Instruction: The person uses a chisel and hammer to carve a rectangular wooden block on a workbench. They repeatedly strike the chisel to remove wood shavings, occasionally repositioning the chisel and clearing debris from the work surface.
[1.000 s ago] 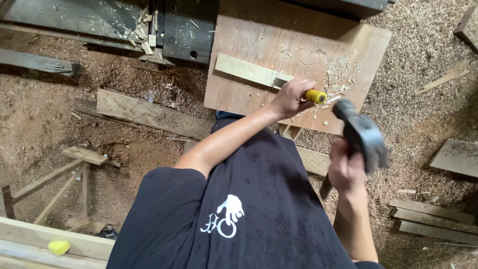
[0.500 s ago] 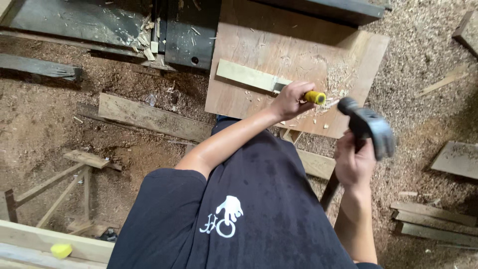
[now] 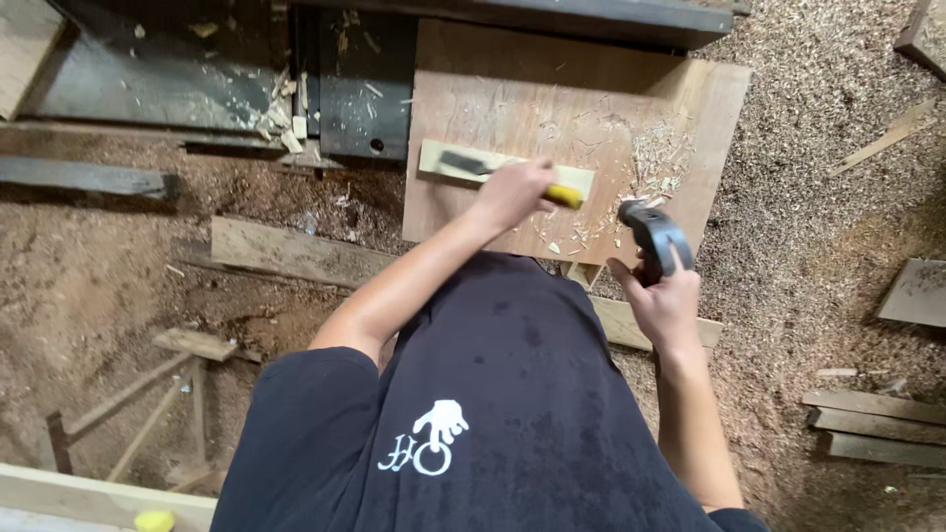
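Note:
My left hand [image 3: 512, 192] grips a chisel with a yellow handle [image 3: 565, 196]; its dark blade [image 3: 463, 164] lies along a pale wooden strip [image 3: 439, 160] on a brown plywood board [image 3: 591, 108]. My right hand [image 3: 662, 300] holds a dark steel hammer [image 3: 652, 234], its head close to the butt of the chisel handle. Wood chips [image 3: 655, 163] are scattered on the board to the right of the strip.
Sawdust covers the ground all round. A plank [image 3: 286, 251] lies left of the board, with a dark beam [image 3: 84, 177] further left. Stacked laths [image 3: 872, 424] lie at the right, a dark metal machine bed [image 3: 355, 84] at the top, a wooden frame [image 3: 128, 404] at lower left.
The hammer has swung down from its raised position to just behind the chisel handle. My left hand and the chisel have shifted slightly along the strip.

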